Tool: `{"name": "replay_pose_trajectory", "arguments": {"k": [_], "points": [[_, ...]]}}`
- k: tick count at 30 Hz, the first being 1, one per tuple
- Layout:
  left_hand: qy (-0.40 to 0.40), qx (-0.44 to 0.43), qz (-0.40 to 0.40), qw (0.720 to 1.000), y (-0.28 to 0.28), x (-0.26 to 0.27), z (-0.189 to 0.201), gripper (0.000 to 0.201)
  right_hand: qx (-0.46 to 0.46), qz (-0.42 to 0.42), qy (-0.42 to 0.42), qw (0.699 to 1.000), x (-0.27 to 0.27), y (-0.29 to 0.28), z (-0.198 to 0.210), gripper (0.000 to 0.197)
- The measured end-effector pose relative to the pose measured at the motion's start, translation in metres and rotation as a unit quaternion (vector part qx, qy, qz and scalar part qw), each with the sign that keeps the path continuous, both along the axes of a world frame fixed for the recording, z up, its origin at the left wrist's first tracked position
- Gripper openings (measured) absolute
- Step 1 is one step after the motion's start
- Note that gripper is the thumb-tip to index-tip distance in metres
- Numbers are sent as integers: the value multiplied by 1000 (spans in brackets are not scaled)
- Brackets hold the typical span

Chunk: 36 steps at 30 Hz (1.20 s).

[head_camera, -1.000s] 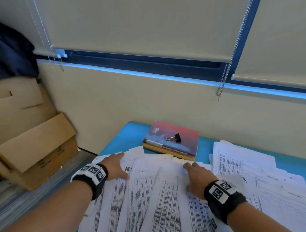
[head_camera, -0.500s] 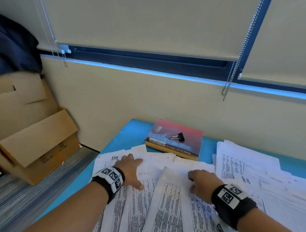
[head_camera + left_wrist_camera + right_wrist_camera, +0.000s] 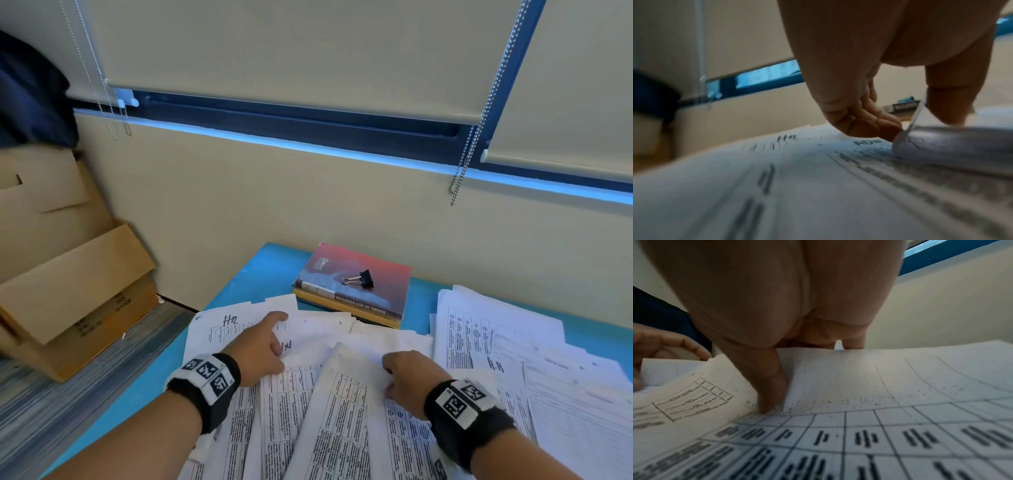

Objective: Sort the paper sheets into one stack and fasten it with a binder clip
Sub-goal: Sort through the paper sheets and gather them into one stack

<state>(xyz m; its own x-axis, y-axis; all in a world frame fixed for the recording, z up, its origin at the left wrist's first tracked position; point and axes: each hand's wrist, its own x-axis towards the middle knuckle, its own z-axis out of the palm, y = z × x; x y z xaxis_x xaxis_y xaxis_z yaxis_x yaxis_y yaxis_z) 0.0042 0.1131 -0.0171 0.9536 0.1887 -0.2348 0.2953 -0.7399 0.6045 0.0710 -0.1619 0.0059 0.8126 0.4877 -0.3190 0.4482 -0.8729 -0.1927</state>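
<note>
Printed paper sheets (image 3: 342, 411) lie fanned and overlapping across the blue table (image 3: 260, 274). My left hand (image 3: 277, 332) is on the left sheets. In the left wrist view the left hand (image 3: 914, 120) pinches the raised edge of one sheet (image 3: 941, 142) between curled fingers and thumb. My right hand (image 3: 394, 373) is on the middle sheets. In the right wrist view the right hand (image 3: 797, 374) has its thumb pressed on a gridded sheet (image 3: 879, 386) and its fingers curled over the sheet's far edge. A black binder clip (image 3: 361, 278) lies on a red book (image 3: 370, 298), beyond both hands.
More sheets (image 3: 531, 359) spread over the table's right side. The red book sits at the table's back, against the beige wall. Cardboard boxes (image 3: 68, 291) stand on the floor to the left. Blind chains (image 3: 469, 154) hang by the window.
My left hand has slid right along the sheets, closer to the right hand, and now pinches a sheet edge. The right hand has stayed nearly in place.
</note>
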Motion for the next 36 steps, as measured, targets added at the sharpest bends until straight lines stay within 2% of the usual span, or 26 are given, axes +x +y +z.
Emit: {"name": "replay_pose_trajectory", "arguments": {"k": [2,4,5,7,9,13,17,20,23,25,27,29,32,36], "points": [[7,-54,50,997,8,-3,-1,64,2,-5,3,1000,0,-1,-2,11],[62,-47,44,996,16,-6,-3,37,4,-10,4,1000,1,-3,-3,11],[87,-43,30,995,19,-9,-5,30,5,-11,4,1000,1,-3,-3,11],[96,-48,21,994,19,-12,-7,22,5,-9,2,1000,1,-3,-2,9],[67,-60,29,996,17,-12,-9,18,-1,-1,0,1000,2,-2,-1,7],[-10,-72,69,995,6,-8,-7,18,-29,20,-6,999,-1,4,1,6],[-73,-100,99,987,-8,-6,0,16,-79,47,-85,992,-3,9,4,26],[-110,-136,110,979,-15,-9,12,26,-36,59,-110,992,0,11,16,23],[-157,-195,98,963,-24,-15,31,17,26,97,-121,988,2,13,33,12],[-187,-237,82,950,-32,-19,46,16,59,100,-131,985,2,14,47,11],[-214,-287,58,932,-36,-24,64,26,89,95,-150,980,0,12,63,13],[-240,-314,34,918,-37,-29,81,49,126,101,-180,970,-2,9,80,11],[-275,-329,7,903,-37,-35,109,42,154,124,-229,953,-6,3,108,7],[-317,-348,-29,882,-38,-46,149,52,162,137,-269,940,-11,0,155,8]]}}
